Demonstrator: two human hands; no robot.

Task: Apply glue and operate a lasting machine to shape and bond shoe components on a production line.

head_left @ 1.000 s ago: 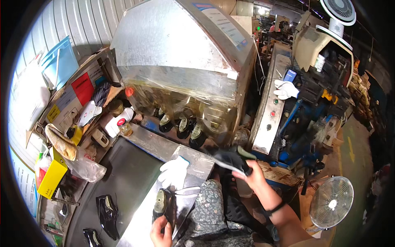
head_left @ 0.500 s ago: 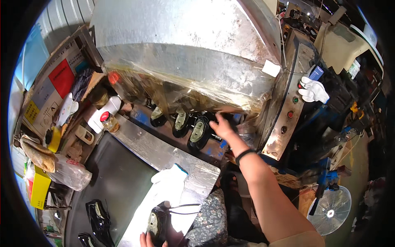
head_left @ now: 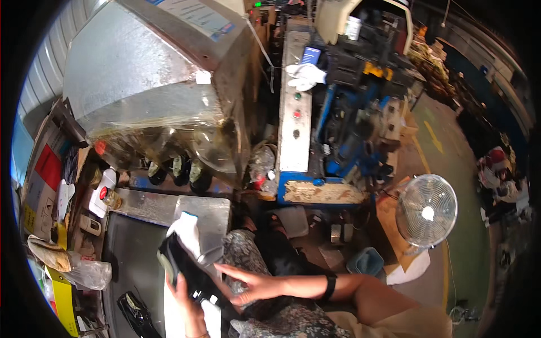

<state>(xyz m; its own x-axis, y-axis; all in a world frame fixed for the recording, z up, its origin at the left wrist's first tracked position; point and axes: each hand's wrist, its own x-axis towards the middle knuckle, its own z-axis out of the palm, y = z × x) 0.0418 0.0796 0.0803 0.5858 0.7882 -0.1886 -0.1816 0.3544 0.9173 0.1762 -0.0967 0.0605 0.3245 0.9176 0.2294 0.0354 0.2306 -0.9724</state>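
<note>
My left hand (head_left: pixel 189 304) is closed around a black shoe (head_left: pixel 189 267), lifted and tilted above the work surface at the lower middle. Its pale sole side faces left. My right hand (head_left: pixel 253 285) is beside the shoe on its right, fingers stretched and apart; whether the fingertips touch it I cannot tell. Just behind the shoe, a white glove (head_left: pixel 187 225) lies on the metal plate (head_left: pixel 211 208). Another shiny black shoe (head_left: pixel 135 312) lies on the dark belt (head_left: pixel 127 248) to the left.
Several black shoes (head_left: pixel 180 172) stand under a metal hood (head_left: pixel 141 73) hung with clear plastic film. Right of it is a control panel (head_left: pixel 296 143) with buttons and a white glove (head_left: pixel 305 76). A fan (head_left: pixel 428 211) stands at the right; a jar (head_left: pixel 110 197) sits left.
My right hand has come back from the shoes under the hood to the shoe in my left hand. That shoe has been raised and turned. The view has swung right.
</note>
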